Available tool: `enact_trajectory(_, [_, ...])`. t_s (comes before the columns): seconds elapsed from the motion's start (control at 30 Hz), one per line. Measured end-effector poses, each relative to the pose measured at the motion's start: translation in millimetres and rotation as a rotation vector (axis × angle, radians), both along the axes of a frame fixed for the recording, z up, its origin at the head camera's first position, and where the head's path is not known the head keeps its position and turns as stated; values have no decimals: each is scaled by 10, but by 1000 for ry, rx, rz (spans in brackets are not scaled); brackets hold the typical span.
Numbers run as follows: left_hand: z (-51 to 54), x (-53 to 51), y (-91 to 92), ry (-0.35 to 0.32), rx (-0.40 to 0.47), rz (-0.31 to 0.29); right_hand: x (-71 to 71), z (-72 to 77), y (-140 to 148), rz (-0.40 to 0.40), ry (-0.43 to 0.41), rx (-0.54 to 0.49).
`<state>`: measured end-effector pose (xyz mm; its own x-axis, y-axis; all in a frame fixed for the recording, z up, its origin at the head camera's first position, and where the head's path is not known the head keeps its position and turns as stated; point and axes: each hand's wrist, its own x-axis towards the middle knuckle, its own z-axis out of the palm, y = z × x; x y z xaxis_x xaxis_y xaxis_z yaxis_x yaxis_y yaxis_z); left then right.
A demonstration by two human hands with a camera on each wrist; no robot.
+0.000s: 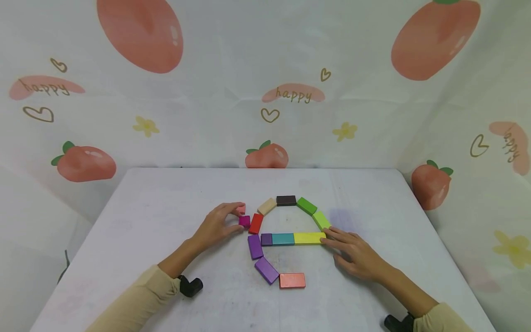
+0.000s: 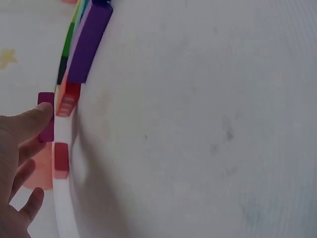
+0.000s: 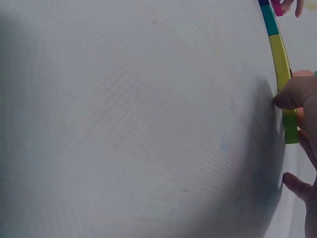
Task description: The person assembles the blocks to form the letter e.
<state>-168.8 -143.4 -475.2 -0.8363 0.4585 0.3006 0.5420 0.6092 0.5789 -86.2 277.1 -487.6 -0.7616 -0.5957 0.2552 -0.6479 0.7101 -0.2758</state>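
My left hand (image 1: 216,229) pinches a small magenta block (image 1: 244,222) between thumb and fingers, just left of a red block (image 1: 256,223). In the left wrist view the magenta block (image 2: 48,132) is held above the table under the thumb. A pink block (image 1: 241,209) lies behind it, partly covered by fingers. The right hand (image 1: 360,256) has its fingers extended at the right end of a yellow block (image 1: 309,238) and the lower end of a lime block (image 1: 321,221). A teal block (image 1: 283,239) and a dark purple block (image 1: 266,239) continue the yellow one's row.
Beige (image 1: 267,206), black (image 1: 286,200) and green (image 1: 306,205) blocks form an arch at the back. Two purple blocks (image 1: 255,246) curve down the left side to a salmon block (image 1: 292,281) in front. All lie on a white table (image 1: 352,193) before a fruit-print cloth.
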Motion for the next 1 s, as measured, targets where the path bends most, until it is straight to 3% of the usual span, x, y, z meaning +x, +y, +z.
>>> enact_trajectory(0.27, [101,147,246,60,62,-34,-2,-5,10,2,-2,-9])
enact_trajectory(0.7, [176,504,725,19,79,-183,1,5,1,-12,-20,2])
enact_trajectory(1.0, [142,694,974,-11,59,-220,4,0,3,-13,-27,1])
